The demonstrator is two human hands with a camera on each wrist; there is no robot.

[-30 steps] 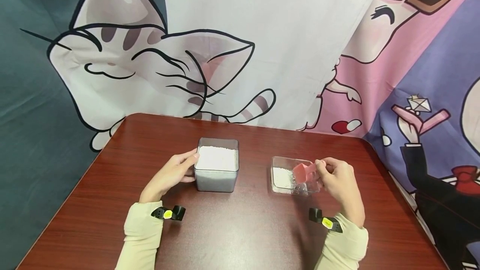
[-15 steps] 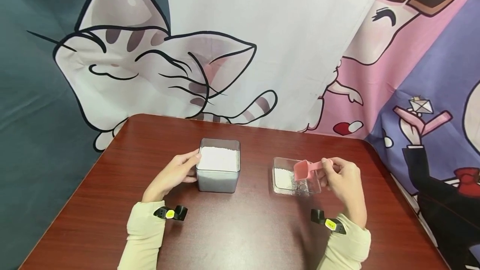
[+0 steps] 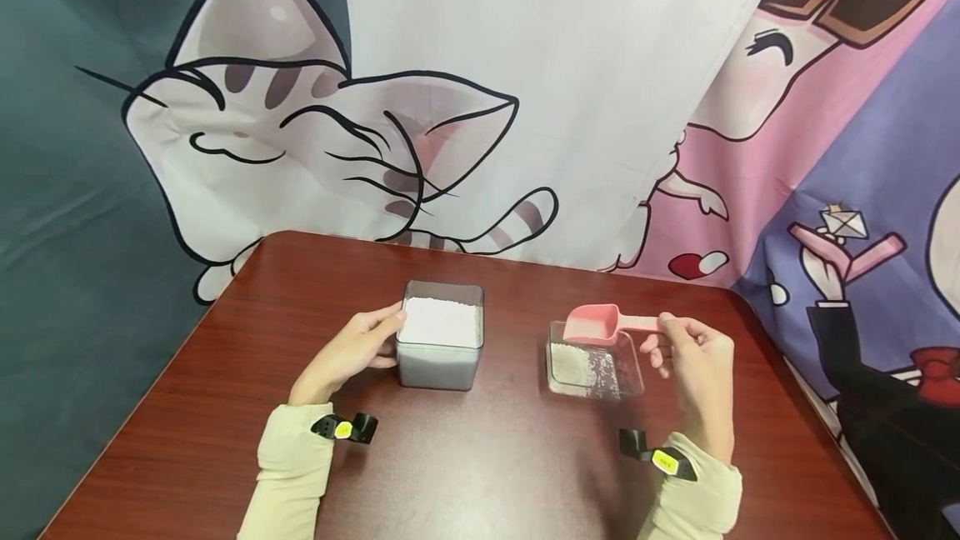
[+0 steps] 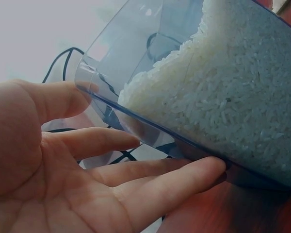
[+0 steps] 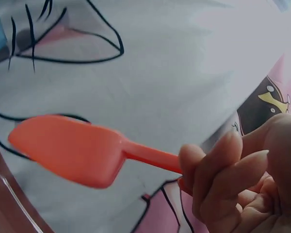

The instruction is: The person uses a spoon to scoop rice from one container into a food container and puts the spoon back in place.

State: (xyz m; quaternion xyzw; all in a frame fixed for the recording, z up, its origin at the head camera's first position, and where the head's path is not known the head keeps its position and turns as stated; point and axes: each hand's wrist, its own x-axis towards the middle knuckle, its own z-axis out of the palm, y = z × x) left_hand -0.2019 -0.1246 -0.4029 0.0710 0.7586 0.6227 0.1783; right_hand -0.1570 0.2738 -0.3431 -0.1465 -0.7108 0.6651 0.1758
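Note:
A clear square container [image 3: 440, 367] filled with white rice [image 4: 242, 92] stands on the table, left of centre. My left hand [image 3: 352, 352] rests on its left side, thumb at the rim and fairly straight fingers against the outer wall, as the left wrist view shows. With thumb and fingertips, my right hand [image 3: 693, 357] pinches the handle end of a pink scoop [image 3: 596, 325]. The scoop hangs above a shallow clear tray [image 3: 636, 373], its bowl pointing left and no rice visible in it. Rice [image 3: 573, 365] lies in the tray, mostly toward its left side.
The reddish-brown wooden table [image 3: 480, 457] runs back to a hanging cloth [image 3: 585, 90] printed with cartoon figures. Between the container and the tray there is a strip of bare tabletop. Each wrist wears a black strap with a small camera.
My right hand has turned the scoop and lifted it, so its bowl now lies nearly level over the tray's back edge. The left hand keeps its place on the container. The view has shifted slightly.

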